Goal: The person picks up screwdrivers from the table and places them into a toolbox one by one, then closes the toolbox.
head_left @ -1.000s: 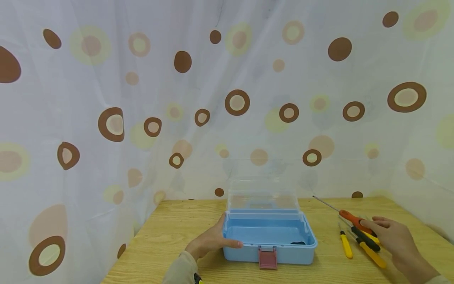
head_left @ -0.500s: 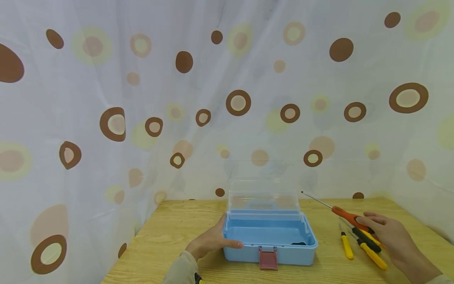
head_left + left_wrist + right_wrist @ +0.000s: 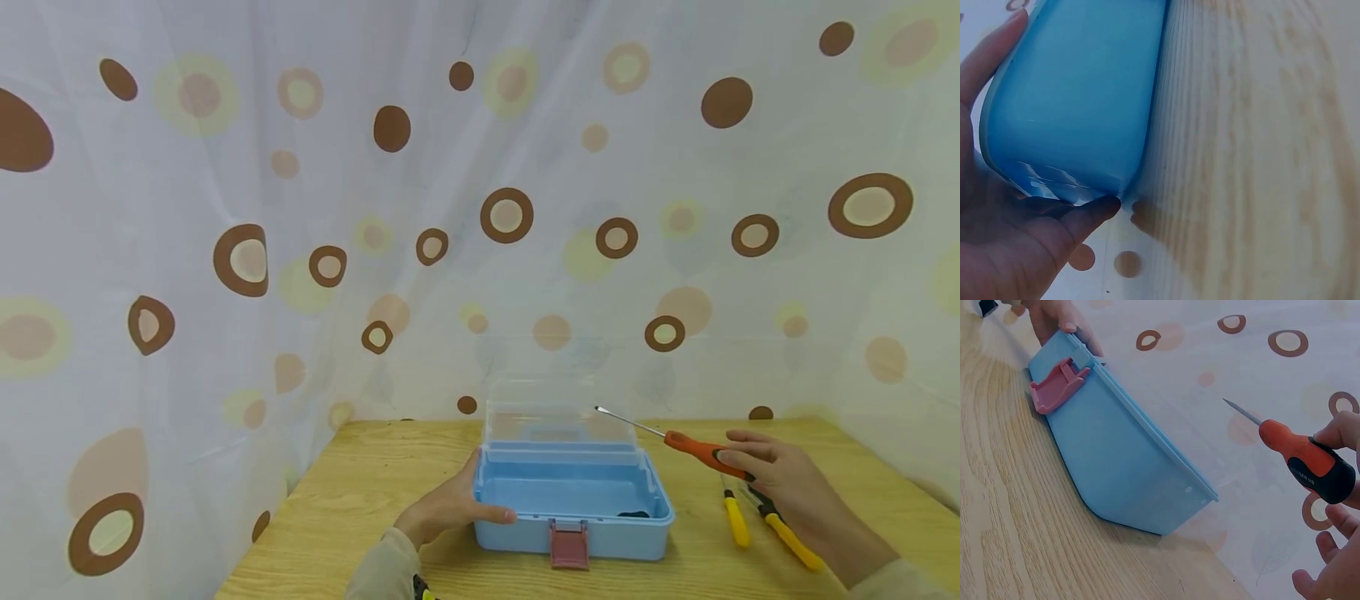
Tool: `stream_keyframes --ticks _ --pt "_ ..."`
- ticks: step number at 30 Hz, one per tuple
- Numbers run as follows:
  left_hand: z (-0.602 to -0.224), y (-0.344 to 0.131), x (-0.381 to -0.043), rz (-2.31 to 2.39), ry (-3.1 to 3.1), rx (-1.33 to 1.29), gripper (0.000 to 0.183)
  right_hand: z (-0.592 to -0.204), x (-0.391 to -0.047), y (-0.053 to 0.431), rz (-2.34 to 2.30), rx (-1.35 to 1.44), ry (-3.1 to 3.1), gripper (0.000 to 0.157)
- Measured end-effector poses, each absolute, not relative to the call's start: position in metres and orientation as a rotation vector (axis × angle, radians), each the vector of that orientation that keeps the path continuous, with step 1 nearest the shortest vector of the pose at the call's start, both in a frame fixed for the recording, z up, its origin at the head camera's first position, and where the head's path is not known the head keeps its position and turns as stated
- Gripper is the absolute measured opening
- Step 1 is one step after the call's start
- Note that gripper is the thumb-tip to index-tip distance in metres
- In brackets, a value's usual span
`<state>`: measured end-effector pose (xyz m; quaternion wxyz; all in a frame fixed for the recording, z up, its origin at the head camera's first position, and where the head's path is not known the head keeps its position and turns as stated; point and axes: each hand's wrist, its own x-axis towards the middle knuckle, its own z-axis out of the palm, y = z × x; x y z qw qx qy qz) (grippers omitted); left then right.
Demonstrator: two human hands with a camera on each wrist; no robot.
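A light blue toolbox (image 3: 525, 533) stands on the table with its clear lid (image 3: 555, 417) raised and its pink latch (image 3: 569, 548) hanging down in front. My left hand (image 3: 446, 504) grips the left end, thumb along the front; in the left wrist view its fingers (image 3: 1094, 215) curl round the far corner. To the right of the box, my right hand (image 3: 795, 492) pinches an orange and black screwdriver (image 3: 697, 452) by the handle end. The shaft points left and up, its tip in front of the lid. In the right wrist view the other fingers (image 3: 1329, 550) are spread below the handle.
A small dark object (image 3: 633, 514) lies inside the box at the front right. On the wooden table (image 3: 360, 475), a yellow screwdriver (image 3: 737, 521) and a yellow-and-black-handled tool (image 3: 793, 542) lie right of the box, partly under my right hand. A dotted curtain (image 3: 420, 183) hangs behind.
My right hand has lifted the orange screwdriver off the other tools and carried it left towards the toolbox. The left hand and the box have stayed in place.
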<state>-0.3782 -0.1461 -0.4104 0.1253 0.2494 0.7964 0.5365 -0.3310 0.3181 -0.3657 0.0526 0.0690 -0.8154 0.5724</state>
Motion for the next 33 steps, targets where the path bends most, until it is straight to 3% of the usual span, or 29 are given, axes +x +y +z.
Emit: stream_keyframes --ticks 33 --pt "-0.413 -0.146 -0.379 1.555 2.358 0.689 0.121 -0.369 -0.347 0.251 1.681 0.454 -2.538 0.037"
